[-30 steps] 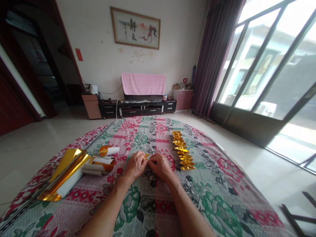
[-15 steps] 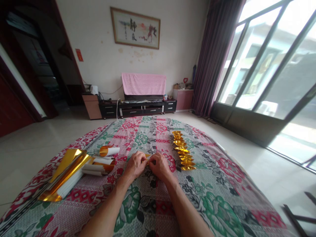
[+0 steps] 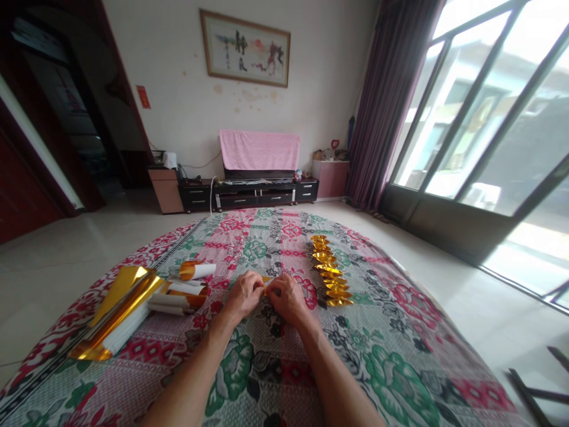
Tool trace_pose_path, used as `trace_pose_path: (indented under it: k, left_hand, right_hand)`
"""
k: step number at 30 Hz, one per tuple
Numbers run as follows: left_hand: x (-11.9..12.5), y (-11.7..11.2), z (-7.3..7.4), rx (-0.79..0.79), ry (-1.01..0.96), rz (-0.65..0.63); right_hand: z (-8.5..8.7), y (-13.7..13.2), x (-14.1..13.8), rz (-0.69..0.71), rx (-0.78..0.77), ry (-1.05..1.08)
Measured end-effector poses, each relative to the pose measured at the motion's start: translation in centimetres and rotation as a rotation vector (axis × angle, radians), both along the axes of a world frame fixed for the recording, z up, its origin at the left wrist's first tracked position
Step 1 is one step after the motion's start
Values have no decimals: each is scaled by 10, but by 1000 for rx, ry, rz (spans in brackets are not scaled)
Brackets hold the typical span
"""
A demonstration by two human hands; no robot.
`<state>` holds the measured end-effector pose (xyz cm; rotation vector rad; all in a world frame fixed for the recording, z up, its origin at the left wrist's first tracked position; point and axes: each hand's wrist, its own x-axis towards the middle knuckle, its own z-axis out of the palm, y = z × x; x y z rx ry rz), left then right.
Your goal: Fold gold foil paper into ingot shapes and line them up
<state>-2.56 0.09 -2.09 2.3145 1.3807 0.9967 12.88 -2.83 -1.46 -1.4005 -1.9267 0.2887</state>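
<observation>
Close together over the middle of the table, my left hand (image 3: pixel 248 292) and my right hand (image 3: pixel 286 295) pinch a small piece of gold foil paper (image 3: pixel 266 280) between them. Most of that piece is hidden by my fingers. To the right of my hands lies a row of folded gold paper ingots (image 3: pixel 331 270), pointed at both ends. On the left is a stack of gold foil sheets (image 3: pixel 133 305), partly curled, white on the reverse. Beside it sit several rolled gold and white sheets (image 3: pixel 180 299), a smaller one (image 3: pixel 198 271) farthest back.
A flowered cloth (image 3: pixel 395 379) covers the round table. Past its far edge stand a low black cabinet (image 3: pixel 249 197) and a pink cloth (image 3: pixel 260 149) over a screen. At the right are glass doors (image 3: pixel 471 112) and dark metal legs (image 3: pixel 528 388) on the floor.
Both hands keep nearly the same place, with only slight finger movement at the gold foil paper. The view has shifted very slightly.
</observation>
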Motion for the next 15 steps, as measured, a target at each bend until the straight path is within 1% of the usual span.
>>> trace_pose_path:
  k: [9, 15]
  left_hand:
    - [-11, 3, 6, -65, -66, -102]
    - [-13, -3, 15, -94, -76, -117]
  right_hand:
    - [1, 0, 0, -1, 9, 0]
    - [1, 0, 0, -16, -4, 4]
